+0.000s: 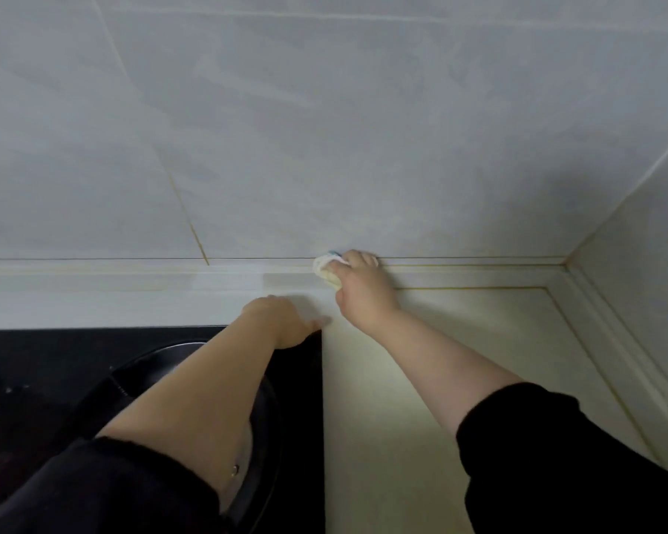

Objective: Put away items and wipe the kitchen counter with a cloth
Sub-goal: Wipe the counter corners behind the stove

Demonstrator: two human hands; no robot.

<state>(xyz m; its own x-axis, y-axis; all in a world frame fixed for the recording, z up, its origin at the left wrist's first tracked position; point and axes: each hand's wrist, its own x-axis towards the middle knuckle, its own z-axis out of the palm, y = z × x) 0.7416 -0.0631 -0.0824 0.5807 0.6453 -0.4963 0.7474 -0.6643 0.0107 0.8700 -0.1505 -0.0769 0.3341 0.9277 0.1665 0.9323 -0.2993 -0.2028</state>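
Mid-frame, the right hand [359, 289] pinches the soft, light cloth [324, 268], best held bunched, against the back ledge [132, 272]; the left hand [282, 321] seems to rest flat on the counter [421, 379].

back wall [324, 129]: grey tiles, yellowed grout | side wall [656, 233]: meets it at right | hob [35, 364]: black, lower left

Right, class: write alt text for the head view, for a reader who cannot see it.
A person's right hand holds a bunched white cloth against the ledge where the pale counter meets the tiled wall. The left hand rests at the corner of a black stovetop.
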